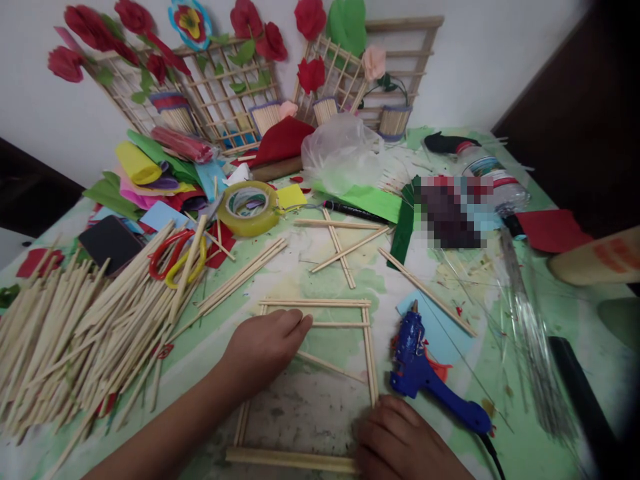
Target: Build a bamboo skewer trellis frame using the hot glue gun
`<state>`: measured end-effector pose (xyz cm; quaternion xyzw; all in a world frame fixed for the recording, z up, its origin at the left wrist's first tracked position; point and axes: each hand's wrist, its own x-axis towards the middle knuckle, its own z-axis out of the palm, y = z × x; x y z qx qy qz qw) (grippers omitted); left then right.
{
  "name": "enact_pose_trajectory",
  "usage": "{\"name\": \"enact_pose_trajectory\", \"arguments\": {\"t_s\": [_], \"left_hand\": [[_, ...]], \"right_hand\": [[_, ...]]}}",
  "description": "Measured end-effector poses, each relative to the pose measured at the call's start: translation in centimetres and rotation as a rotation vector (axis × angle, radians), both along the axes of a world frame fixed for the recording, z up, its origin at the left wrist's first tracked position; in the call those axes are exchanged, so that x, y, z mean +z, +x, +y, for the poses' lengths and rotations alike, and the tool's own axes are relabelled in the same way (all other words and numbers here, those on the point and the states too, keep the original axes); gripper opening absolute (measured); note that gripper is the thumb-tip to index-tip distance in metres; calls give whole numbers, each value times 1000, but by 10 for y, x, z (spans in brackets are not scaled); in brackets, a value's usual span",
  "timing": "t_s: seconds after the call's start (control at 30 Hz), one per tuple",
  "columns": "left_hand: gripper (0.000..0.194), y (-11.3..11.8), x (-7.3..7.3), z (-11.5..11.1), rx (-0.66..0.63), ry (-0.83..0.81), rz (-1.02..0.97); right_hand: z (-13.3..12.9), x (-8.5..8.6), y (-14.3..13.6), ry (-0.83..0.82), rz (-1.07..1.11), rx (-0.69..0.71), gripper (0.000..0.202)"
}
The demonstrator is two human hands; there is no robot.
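On my green-patterned table, the rectangular stick frame lies before me, my right hand curled at its near right corner, whether gripping I cannot tell, and my left hand pinching 1 crossbar stick just inside the far side.

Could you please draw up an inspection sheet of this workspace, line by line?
Surface: green and white table cover, stained in places.
Job's things: stick frame lies flat by both hands; glue gun lies to its right, nozzle pointing away.
Clutter: stick pile at left, with scissors on it; tape roll, plastic bag and bottle farther back.
Hands: left hand at a crossbar; right hand at the near right corner; grips unclear.
Cables: cord runs from the glue gun out of view.
Surroundings: wall behind; lattices with paper flowers before it.
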<state>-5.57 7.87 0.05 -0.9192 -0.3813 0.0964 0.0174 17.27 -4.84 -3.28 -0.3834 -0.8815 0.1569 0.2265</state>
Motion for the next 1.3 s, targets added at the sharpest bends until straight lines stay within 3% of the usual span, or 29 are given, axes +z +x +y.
{"name": "enact_pose_trajectory", "arguments": {"t_s": [0.4,0.67,1.0,1.2,1.3], "left_hand": [[35,-1,-3,0,-10,-19,15],[33,-4,-13,0,5,-13,-31],[28,2,-3,2,-3,-49,-1],[29,-2,-13,1,36,-35,-131],[27,-13,-3,7,-4,94,-361]], "right_hand": [[3,7,1,-14,-39,23,14],[1,5,2,-50,-61,35,7],[1,3,0,3,-19,7,9],[0,1,1,9,-59,12,9],[1,1,0,20,-51,17,9]]}}
